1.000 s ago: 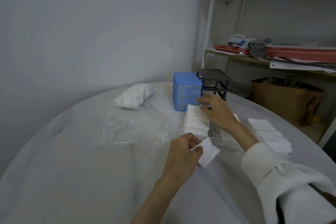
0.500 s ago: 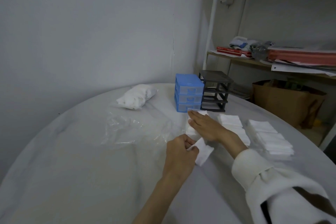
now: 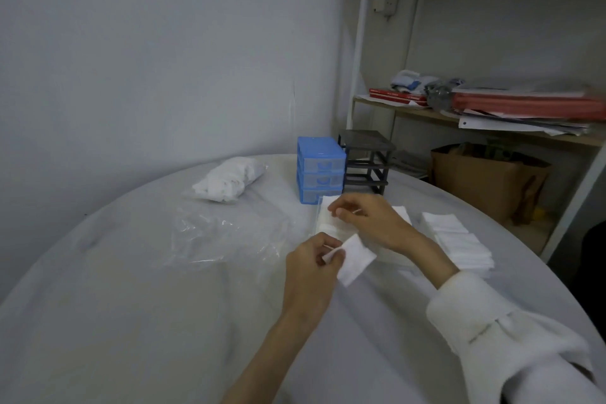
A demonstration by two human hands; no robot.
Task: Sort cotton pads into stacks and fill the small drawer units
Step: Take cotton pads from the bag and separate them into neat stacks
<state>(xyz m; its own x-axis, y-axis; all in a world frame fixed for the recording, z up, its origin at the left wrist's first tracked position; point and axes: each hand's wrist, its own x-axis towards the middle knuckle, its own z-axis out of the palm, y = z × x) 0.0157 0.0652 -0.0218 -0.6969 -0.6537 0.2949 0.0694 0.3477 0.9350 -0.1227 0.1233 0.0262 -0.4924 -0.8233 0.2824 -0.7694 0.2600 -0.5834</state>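
Note:
My left hand (image 3: 311, 267) pinches a single white cotton pad (image 3: 355, 259) by its corner, just above the table. My right hand (image 3: 370, 223) reaches over a stack of cotton pads (image 3: 324, 223), with its bent fingertips and thumb pinching at the top pad. A blue three-drawer unit (image 3: 321, 170) stands behind that stack with its drawers closed. Beside it is a black drawer frame (image 3: 365, 161) with its slots empty. More stacked pads (image 3: 455, 236) lie in a row to the right; part of them is hidden by my right arm.
A sealed bag of white cotton (image 3: 229, 179) lies at the back left of the round white table (image 3: 131, 305). A crumpled clear plastic bag (image 3: 223, 239) sits left of the stacks. A shelf (image 3: 492, 121) and a brown paper bag (image 3: 485, 180) are beyond the table edge.
My right hand drew back from the drawer units onto the pad stack, lay flat there, and now has its fingers bent at the top pad. My left hand kept hold of its pad.

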